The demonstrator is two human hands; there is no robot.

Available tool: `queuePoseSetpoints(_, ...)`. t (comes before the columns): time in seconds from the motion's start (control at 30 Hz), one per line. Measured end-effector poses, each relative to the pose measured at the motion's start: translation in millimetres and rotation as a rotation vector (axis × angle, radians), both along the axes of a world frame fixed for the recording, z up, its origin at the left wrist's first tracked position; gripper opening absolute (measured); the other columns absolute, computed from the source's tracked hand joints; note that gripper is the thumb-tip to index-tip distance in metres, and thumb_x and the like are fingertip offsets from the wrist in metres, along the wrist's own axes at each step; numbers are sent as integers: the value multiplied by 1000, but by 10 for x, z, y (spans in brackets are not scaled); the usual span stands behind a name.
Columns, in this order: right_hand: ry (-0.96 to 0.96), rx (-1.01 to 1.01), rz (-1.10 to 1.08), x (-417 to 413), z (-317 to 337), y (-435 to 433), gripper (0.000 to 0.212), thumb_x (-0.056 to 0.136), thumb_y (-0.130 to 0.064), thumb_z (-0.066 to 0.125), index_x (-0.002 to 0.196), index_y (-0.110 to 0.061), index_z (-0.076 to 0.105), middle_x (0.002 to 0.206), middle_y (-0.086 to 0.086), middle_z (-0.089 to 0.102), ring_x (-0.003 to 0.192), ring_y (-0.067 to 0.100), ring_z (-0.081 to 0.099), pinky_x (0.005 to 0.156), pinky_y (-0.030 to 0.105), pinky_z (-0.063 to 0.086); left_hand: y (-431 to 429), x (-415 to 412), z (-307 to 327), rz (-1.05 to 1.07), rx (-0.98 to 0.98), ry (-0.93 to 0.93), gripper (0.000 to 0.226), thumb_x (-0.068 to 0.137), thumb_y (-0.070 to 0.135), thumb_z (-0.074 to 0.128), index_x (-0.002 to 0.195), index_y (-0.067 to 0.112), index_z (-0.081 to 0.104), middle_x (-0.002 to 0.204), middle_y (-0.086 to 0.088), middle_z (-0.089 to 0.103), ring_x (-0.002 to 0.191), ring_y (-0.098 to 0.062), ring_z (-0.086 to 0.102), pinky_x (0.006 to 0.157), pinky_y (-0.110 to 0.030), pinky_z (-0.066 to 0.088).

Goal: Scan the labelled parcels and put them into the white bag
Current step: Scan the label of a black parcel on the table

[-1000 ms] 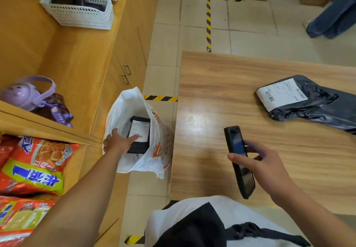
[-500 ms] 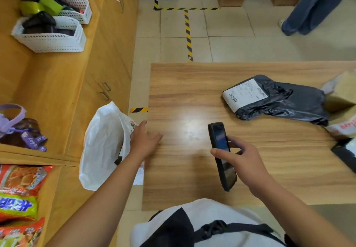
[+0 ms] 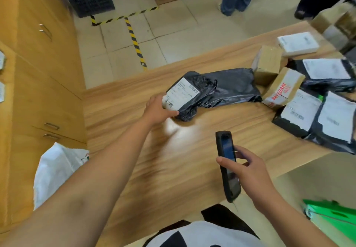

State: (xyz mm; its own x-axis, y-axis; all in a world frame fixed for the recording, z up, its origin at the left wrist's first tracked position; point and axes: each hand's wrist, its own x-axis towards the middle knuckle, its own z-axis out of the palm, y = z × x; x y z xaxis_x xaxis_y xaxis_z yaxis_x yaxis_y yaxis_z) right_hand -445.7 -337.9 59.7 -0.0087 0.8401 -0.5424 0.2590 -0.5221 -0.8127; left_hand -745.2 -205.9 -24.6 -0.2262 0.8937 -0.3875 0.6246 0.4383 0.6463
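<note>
On the worktop (image 3: 183,169), left hand (image 3: 158,110) fingers grasp the labelled end of a soft, likely light parcel (image 3: 227,90); right hand (image 3: 248,171) grips scanner (image 3: 225,148).

The white bag (image 3: 55,169) is partly hidden behind the left forearm (image 3: 107,169); the label (image 3: 182,97) on the black parcel (image 3: 227,90) blurs unreadably.

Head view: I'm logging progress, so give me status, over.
Left hand grips black parcel at its label end, on the table. Right hand holds scanner. White bag left of table, nothing between.
</note>
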Motion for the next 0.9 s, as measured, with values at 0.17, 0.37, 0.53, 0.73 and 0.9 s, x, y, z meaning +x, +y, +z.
queuePoseSetpoints(0.17,15,-28,-113,340,-45,55,83,47,-55,82,124,-34,59,116,-9,64,83,11,70,64,26,51,549,64,-62,-131,-97,45,100,59,41,90,145,30,40,150,-3,38,138,-30,35,109,-52,37)
queuePoseSetpoints(0.37,-14,-44,-146,603,-120,111,89,43,-60,80,124,-33,59,113,-11,65,72,-3,70,62,24,47,692,216,-194,-138,-148,112,111,56,39,90,147,37,26,143,-6,37,128,-33,40,102,-53,42)
queuePoseSetpoints(0.53,-13,-44,-142,712,-174,177,89,45,-60,81,127,-33,59,116,-10,64,92,14,68,67,28,49,546,365,-125,-26,-97,229,106,53,47,84,142,40,28,130,-7,44,119,-34,45,96,-52,45)
queuePoseSetpoints(0.73,23,11,-42,595,-201,427,77,69,-45,87,139,-30,57,111,-20,57,93,2,57,64,23,44,-70,361,-12,214,-41,165,102,56,50,85,141,42,30,137,-6,42,126,-32,41,100,-49,40)
queuePoseSetpoints(0.9,62,51,81,381,-210,561,81,67,-50,86,140,-30,57,106,-31,51,87,-6,52,62,17,40,-868,388,-2,403,-124,198,101,58,53,85,143,42,31,137,-6,42,126,-33,42,103,-48,39)
